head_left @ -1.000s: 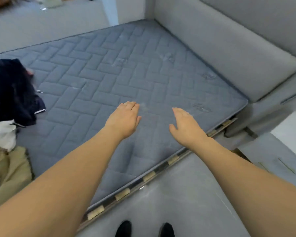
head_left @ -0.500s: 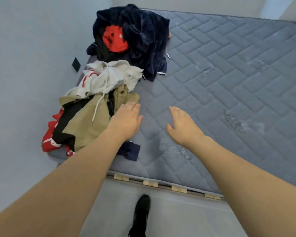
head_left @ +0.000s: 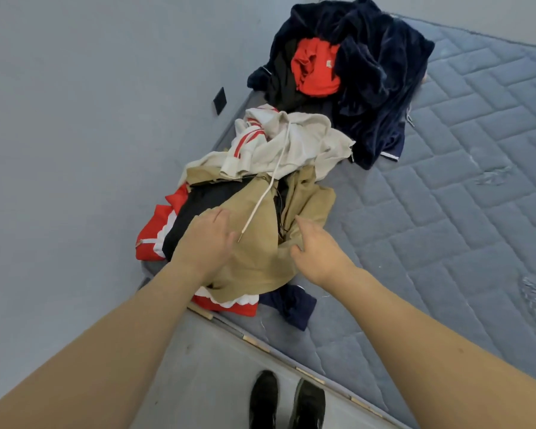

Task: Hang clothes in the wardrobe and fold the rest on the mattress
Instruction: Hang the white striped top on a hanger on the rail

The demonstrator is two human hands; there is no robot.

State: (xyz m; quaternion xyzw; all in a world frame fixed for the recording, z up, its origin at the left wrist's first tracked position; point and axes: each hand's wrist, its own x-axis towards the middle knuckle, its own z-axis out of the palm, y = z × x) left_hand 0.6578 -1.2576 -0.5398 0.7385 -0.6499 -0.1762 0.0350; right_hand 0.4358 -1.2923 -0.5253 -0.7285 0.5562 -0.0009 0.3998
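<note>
I'm looking down at the clothes pile (head_left: 279, 181), which is sitting heaped at the left corner of the grey quilted mattress (head_left: 461, 187), right against the wall (head_left: 75, 119). Khaki garment (head_left: 260, 243) is lying on top at the near end, crumpled. Above it a white hoodie (head_left: 297, 144) with red stripes is trailing its drawcord (head_left: 260, 205) down across the khaki. Farther back a dark navy velvety garment (head_left: 381, 82) is wrapping round a red top (head_left: 316, 69). A red-and-white piece (head_left: 155, 230) is sticking out at the left edge, and a small navy item (head_left: 291, 301) is lying at the near mattress edge.

My left hand (head_left: 205, 239) is resting flat over the khaki and black fabric, fingers straight and together, gripping nothing. My right hand (head_left: 316, 252) is reaching in with fingers loosely extended, tips touching the khaki fold; not pinching as far as I can tell. Hands are apart, drawcord end lying between them.

Hard to make out: what the black fabric (head_left: 205, 202) under the khaki is, most of it is being covered. The garments' shapes are too bunched to read. The small dark square on the wall (head_left: 219, 100) I can't identify. My shoes (head_left: 287, 400) are showing at the bottom edge, on the floor (head_left: 205, 382).
</note>
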